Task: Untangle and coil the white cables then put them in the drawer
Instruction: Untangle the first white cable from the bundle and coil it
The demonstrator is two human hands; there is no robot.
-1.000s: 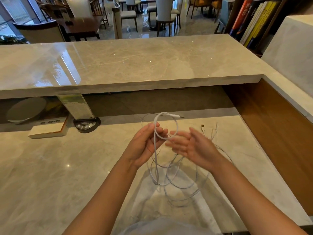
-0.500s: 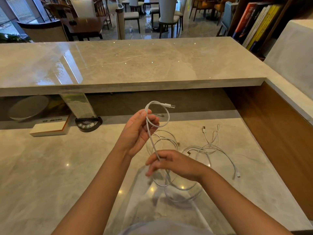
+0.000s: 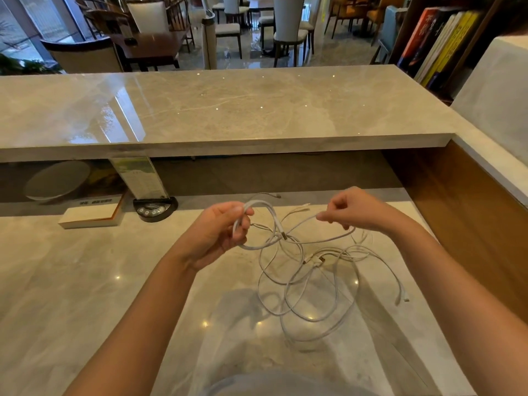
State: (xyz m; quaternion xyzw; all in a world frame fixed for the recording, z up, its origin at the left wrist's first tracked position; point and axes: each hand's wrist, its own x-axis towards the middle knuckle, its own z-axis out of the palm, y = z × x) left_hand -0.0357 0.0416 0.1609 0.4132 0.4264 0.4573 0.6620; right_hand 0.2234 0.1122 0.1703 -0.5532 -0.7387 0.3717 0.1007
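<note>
Head view: a person stands behind a polished beige marble desk, working a tangle of thin white charging cables that lies sprawled in loose overlapping loops on the stone, just below and between the two hands. The left hand has its fingers curled round a small gathered coil of white cable, thumb pressing the turns together. The right hand pinches one strand between thumb and fingertips, the other fingers curled in. That strand runs roughly side to side between the two hands, sagging toward the desk before it reaches the coil, and it appears to cross a metal-tipped plug hanging under the loop. The coil sits to the left of the slack, so the next wrap would likely bring the right hand's strand leftward across to it; the right hand is nearer the loose pile. No drawer can be seen here. A black button-faced desk device stands well apart to the left.
</note>
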